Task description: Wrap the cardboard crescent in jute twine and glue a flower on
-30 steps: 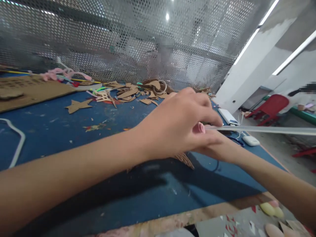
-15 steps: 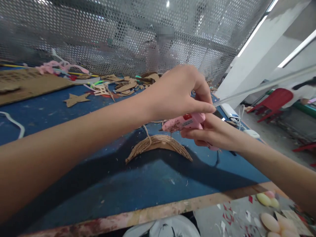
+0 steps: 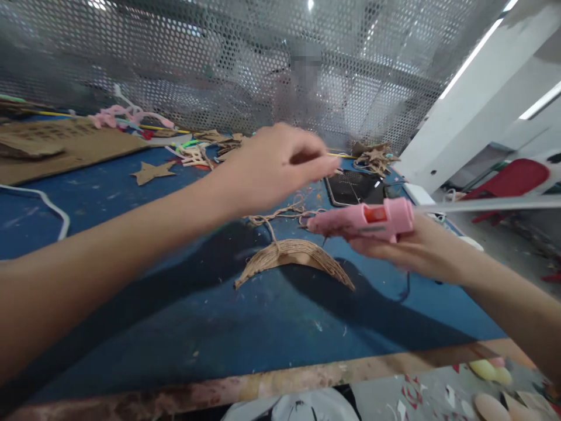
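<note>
**Holding a pink plastic glue gun (image 3: 350,223) in the right hand (image 3: 409,251), close by a crescent of cardboard wound in tan twine (image 3: 293,248)**

In the head view, the crescent lies on the table in front of the person, to the left of the right hand and on the near side of the raised left hand (image 3: 280,169). Its long axis runs side to side, the bow facing away and both ends pointing back toward the person. The glue gun's nozzle points left, just beyond the crescent's bowed edge, so the right hand with its tool appears nearer; its exact height cannot be told. A translucent glue stick (image 3: 486,205) juts rightward from the gun.

The two hands are apart. The right is wrapped around the gun; the left hangs in the air, fingers curled, and whether thumb and fingertips meet cannot be told. Loose tan twine (image 3: 263,220) lies below the left hand, one strand reaching the crescent.

The blue, paint-flecked tabletop (image 3: 219,327) supports all this. Left of the left hand sits a brown cardboard star (image 3: 152,172); past the right hand, a flat black rectangular object (image 3: 350,186). Farther off stand a perforated grey metal screen (image 3: 184,76) and, to the right, a red chair (image 3: 512,178).
</note>
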`<state>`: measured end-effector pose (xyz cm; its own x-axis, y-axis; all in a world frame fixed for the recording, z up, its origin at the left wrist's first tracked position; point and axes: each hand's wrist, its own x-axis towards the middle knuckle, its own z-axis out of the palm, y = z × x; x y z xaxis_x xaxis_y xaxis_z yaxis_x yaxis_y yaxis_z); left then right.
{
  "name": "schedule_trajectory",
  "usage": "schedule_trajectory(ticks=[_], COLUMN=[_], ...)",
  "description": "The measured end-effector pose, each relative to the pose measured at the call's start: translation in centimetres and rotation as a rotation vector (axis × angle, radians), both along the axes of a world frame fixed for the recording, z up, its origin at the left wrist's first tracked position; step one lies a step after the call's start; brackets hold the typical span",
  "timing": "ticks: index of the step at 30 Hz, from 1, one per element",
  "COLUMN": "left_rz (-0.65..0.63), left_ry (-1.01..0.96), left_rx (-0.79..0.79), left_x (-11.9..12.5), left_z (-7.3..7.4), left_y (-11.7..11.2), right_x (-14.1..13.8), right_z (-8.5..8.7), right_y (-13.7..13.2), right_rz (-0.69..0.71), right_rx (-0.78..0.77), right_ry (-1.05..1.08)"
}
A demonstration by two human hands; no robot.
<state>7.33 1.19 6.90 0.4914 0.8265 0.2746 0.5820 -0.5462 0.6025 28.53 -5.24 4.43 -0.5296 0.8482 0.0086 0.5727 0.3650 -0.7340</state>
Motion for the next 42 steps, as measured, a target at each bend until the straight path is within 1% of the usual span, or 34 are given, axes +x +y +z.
schedule_trajectory(ticks=[1,2,4,6,8,10,14,18,21,26,30,34,39,42], left_rz=[0.004,0.042,0.039,0.026,-0.002,-0.021,0.009,0.014,0.0,0.012,0.01,0.008,0.019,0.018], left_ry=[0.075,0.116,0.196,0.256,0.28,0.296,0.338,0.289,0.258,0.241,0.255,0.256,0.246,0.239], left_rx=[0.101,0.096,-0.031,-0.181,-0.282,-0.301,-0.319,-0.387,-0.423,-0.391,-0.428,-0.433,-0.422,-0.435], left_x=[-1.1,-2.2,-4.0,-5.1,-5.5,-5.5,-5.3,-5.5,-5.7,-5.8,-5.7,-5.8,-5.9,-5.9], left_z=[-0.9,-1.9,-4.0,-5.8,-7.0,-7.7,-7.7,-7.6,-8.1,-8.8,-8.8,-8.7,-9.0,-9.1], left_y=[0.2,0.4,0.5,0.2,-0.3,-0.9,-1.3,-1.1,-0.9,-0.7,-0.6,-0.5,-0.3,-0.2], right_x=[0.0,0.0,0.1,0.1,0.0,-0.3,-1.2,-1.8,-2.0,-2.4,-2.5,-2.4,-2.0,-1.8], right_z=[-0.2,-0.6,-1.5,-2.6,-3.4,-3.9,-4.3,-4.7,-5.0,-4.8,-4.6,-4.5,-4.4,-4.6], right_y=[-0.4,-0.7,-1.3,-1.7,-1.7,-1.6,-1.3,-0.9,-0.7,-0.8,-1.1,-1.2,-1.3,-1.5], right_rz=[0.022,0.034,0.05,0.12,0.204,0.258,0.283,0.312,0.324,0.327,0.312,0.301,0.307,0.308], right_rx=[0.029,0.067,0.188,0.307,0.392,0.455,0.553,0.64,0.677,0.745,0.754,0.77,0.761,0.784], right_ry=[-0.039,-0.096,-0.224,-0.34,-0.417,-0.447,-0.49,-0.524,-0.528,-0.547,-0.556,-0.565,-0.582,-0.601])
